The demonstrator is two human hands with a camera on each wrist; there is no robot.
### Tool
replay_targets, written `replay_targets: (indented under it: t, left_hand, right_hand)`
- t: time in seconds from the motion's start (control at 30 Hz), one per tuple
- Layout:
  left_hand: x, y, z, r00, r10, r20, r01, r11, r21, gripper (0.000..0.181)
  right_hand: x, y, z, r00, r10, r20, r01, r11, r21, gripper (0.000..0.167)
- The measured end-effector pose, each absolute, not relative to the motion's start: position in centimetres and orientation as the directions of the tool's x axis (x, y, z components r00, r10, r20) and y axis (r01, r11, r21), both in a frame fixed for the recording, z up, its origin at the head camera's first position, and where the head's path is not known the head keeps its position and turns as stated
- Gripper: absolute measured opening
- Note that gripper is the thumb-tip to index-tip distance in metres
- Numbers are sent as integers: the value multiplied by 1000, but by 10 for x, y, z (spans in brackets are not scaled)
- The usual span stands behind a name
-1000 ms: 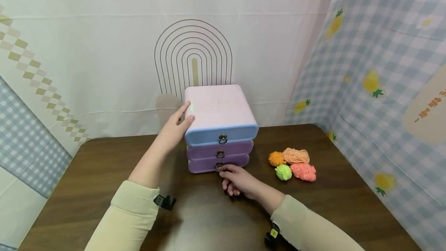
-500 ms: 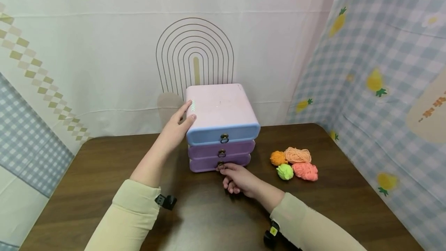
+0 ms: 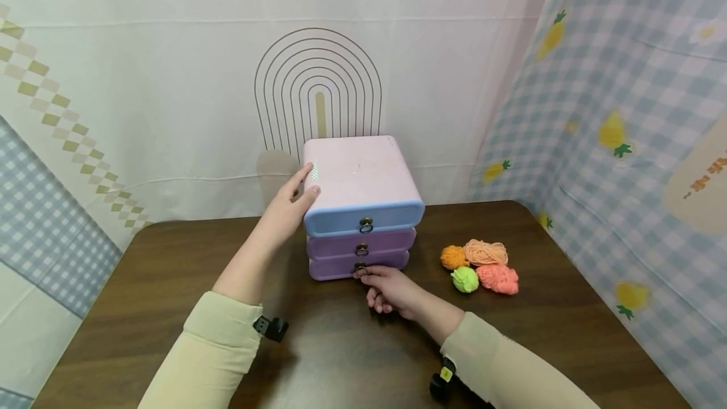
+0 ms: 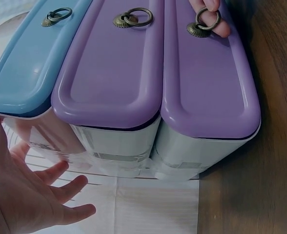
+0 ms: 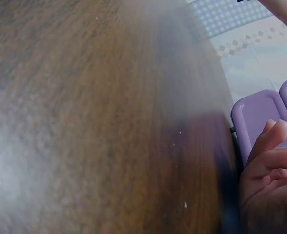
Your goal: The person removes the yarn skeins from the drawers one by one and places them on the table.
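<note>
A three-tier drawer box stands on the table, with a pink top [image 3: 360,169], a blue upper drawer [image 3: 335,221] and two purple drawers below, the middle one [image 3: 332,246] and the bottom one [image 3: 332,268]. All drawers look closed. My left hand [image 3: 286,210] rests on the top's left edge, its fingers extended; in the left wrist view its lower fingers spread beside the box. My right hand [image 3: 394,292] pinches the brass ring pull [image 4: 198,30] of the bottom drawer between finger and thumb. Its other fingers are loosely curled.
To the right of the box lie an orange yarn ball [image 3: 454,257], a peach yarn skein [image 3: 485,252], a green yarn ball [image 3: 465,279] and a coral yarn bundle [image 3: 498,278]. The dark wooden table [image 3: 329,346] meets printed cloth [image 3: 193,112] behind and at the sides.
My right fingertips have shifted slightly onto the bottom ring pull. The left hand stays on the box, and the head view has moved a little.
</note>
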State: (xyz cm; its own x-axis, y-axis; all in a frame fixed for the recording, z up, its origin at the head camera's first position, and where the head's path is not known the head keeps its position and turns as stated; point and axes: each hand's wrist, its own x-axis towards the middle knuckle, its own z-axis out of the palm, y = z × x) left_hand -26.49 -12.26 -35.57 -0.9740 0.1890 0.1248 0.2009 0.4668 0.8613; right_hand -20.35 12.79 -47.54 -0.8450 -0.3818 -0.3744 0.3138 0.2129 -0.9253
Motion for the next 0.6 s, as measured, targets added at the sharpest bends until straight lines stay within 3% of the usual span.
replay_targets:
  t: [0.6]
  left_hand:
    - [-264, -124, -354, -975, 192, 116, 193, 455, 869, 64]
  right_hand:
    - [-205, 126, -472, -852, -363, -378, 302, 250, -920, 40]
